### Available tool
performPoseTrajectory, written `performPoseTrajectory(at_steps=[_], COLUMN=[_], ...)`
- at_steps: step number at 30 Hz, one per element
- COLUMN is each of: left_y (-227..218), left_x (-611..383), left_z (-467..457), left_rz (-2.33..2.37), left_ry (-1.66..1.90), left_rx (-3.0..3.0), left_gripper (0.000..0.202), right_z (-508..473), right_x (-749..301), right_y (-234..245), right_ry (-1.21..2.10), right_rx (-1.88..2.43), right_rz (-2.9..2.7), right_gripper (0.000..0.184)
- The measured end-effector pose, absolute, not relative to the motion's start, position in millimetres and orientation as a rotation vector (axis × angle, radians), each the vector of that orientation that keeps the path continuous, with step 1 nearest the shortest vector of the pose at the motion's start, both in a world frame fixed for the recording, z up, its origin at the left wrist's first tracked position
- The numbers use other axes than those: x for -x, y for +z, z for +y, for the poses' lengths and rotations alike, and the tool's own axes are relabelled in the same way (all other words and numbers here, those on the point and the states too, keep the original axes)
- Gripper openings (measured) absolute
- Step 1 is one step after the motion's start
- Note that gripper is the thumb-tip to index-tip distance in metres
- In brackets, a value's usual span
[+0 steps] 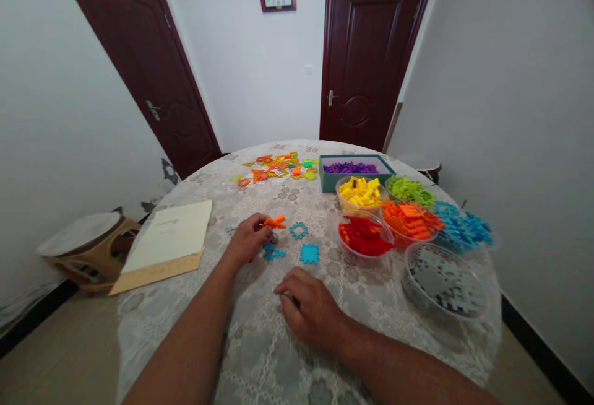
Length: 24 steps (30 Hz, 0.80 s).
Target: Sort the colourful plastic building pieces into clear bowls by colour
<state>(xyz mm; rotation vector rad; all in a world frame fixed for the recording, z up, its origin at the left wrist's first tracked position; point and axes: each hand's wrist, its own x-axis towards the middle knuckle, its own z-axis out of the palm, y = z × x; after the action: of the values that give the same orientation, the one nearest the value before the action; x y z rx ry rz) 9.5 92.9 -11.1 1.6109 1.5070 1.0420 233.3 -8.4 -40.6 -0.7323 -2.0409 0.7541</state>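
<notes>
My left hand [252, 239] is closed, its fingertips on orange plastic building pieces [277, 222] that stick out to the right, above the tablecloth. Just below those fingers lie blue interlocking pieces [273, 252], partly hidden by the hand. A blue ring-shaped piece [298, 230] and a blue square piece [309, 253] with toothed edges rest flat to the right. Nearer to me, my right hand [310, 307] rests on the cloth with its fingers curled together. A dark sliver shows between thumb and forefinger; I cannot make out what it is.
On the right stand round tubs of red [365, 236], yellow [361, 193], orange [411, 220], green [411, 190], blue [464, 225] and grey pieces [445, 281]. A box [328, 181] of purple pieces stands behind. Mixed pieces [278, 168] lie at the far side, a paper pad [171, 235] at left.
</notes>
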Motion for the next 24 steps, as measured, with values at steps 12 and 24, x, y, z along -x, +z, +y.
performPoseTrajectory(at_steps=[12, 24], left_y=[33.8, 23.6], left_x=[-49.7, -51.0], left_z=[29.5, 2.0], left_rz=[1.108, 1.382], left_ry=[0.687, 0.654], left_rx=[-1.530, -1.791], left_gripper=[0.024, 0.027], right_z=[12.7, 14.8], right_x=[-241.3, -239.2], right_y=[-37.2, -45.1], right_ry=[0.980, 1.016], right_rx=[1.069, 1.055], right_rz=[-1.569, -1.631], right_gripper=[0.051, 0.044])
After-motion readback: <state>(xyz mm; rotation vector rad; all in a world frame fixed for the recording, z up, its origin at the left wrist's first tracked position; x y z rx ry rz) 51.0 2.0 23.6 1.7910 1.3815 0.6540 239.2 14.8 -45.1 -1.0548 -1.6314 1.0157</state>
